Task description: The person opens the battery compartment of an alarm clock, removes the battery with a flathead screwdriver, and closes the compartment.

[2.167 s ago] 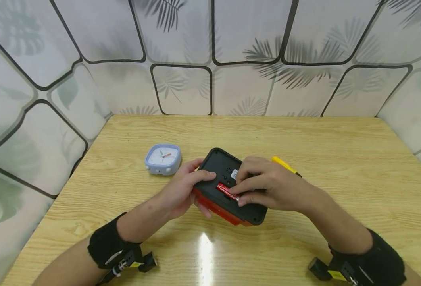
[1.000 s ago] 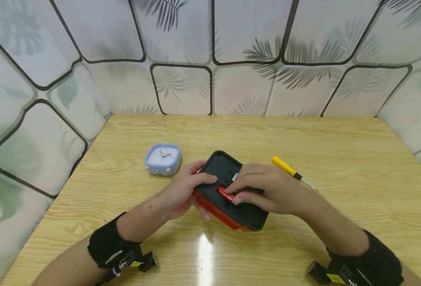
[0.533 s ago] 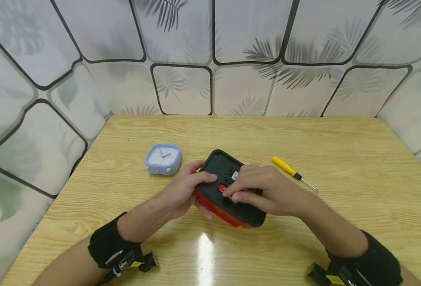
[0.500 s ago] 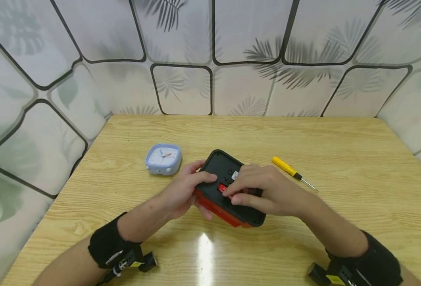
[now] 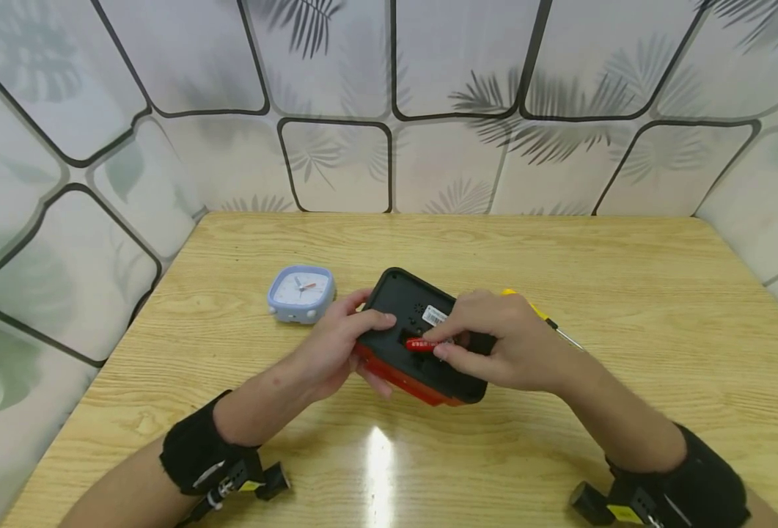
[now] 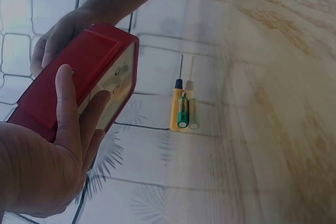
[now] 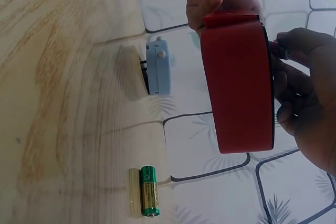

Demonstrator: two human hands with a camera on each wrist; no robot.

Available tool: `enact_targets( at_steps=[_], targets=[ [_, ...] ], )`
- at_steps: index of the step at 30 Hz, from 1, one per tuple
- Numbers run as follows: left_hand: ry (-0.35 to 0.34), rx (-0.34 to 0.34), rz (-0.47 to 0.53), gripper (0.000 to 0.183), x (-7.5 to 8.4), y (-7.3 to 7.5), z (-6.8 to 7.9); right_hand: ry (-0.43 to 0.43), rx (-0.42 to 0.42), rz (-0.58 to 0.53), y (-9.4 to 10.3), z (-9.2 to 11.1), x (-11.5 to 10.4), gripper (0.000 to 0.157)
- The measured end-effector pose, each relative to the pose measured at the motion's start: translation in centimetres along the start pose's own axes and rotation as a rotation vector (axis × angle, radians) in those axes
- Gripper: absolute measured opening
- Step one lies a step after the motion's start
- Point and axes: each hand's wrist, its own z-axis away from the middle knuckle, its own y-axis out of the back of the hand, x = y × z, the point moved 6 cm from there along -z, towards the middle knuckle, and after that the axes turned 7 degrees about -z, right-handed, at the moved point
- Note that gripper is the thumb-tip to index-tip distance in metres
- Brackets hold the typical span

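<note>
My left hand (image 5: pixel 332 348) grips a red alarm clock (image 6: pixel 73 72) by its left end, thumb across its black back (image 5: pixel 389 297). That back faces up in the head view. Between the thumb and index finger of my right hand (image 5: pixel 510 341) is a red battery (image 5: pixel 420 345), pinched at its right end. The battery's left end sits at the dark battery slot, at an angle to it. In the right wrist view the clock's red side (image 7: pixel 239 87) hides most of the back, and a bit of the battery shows at the fingertips.
A small blue alarm clock (image 5: pixel 301 293) stands left of my left hand. Behind my right hand a yellow screwdriver (image 5: pixel 540 314) lies partly covered. A green battery (image 7: pixel 149 191) lies on the wooden table (image 5: pixel 230 264), hidden from the head view.
The red battery has swung out of line with its slot and is now pinched; earlier my right fingers lay over it in the slot. The red clock has shifted slightly up and left.
</note>
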Motion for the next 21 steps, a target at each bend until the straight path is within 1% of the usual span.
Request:
enact_targets(
  at_steps=[1,2,4,6,9,12,16,19,21],
  targets=[
    [-0.002,0.013,-0.001,0.048,0.1,0.1,0.0,0.008,0.015,0.007,0.3,0.0,0.0,0.011],
    [-0.005,0.023,-0.001,0.048,0.2,0.2,0.0,0.010,0.031,0.017,0.5,0.0,-0.1,0.013],
    [-0.008,0.046,0.002,0.047,0.4,0.4,0.1,0.011,0.066,0.027,1.2,0.0,-0.1,0.022],
    [-0.014,0.065,0.007,0.046,0.6,0.5,0.1,0.018,0.105,0.043,1.8,-0.1,-0.2,0.027],
    [-0.024,0.094,0.014,0.042,0.9,0.8,0.2,0.048,0.173,0.045,2.8,-0.1,-0.3,0.028],
    [-0.050,0.119,0.011,0.039,1.4,1.2,0.3,0.078,0.232,0.057,3.6,-0.1,-0.4,0.029],
    [-0.080,0.162,0.006,0.037,2.0,1.8,0.3,0.062,0.308,0.088,4.5,0.0,-0.2,0.034],
    [-0.092,0.191,0.004,0.035,2.2,2.3,0.2,0.030,0.374,0.147,5.1,0.3,0.3,0.037],
    [-0.095,0.206,0.008,0.034,2.3,2.4,0.1,0.017,0.409,0.204,5.4,0.6,0.7,0.032]
  ],
)
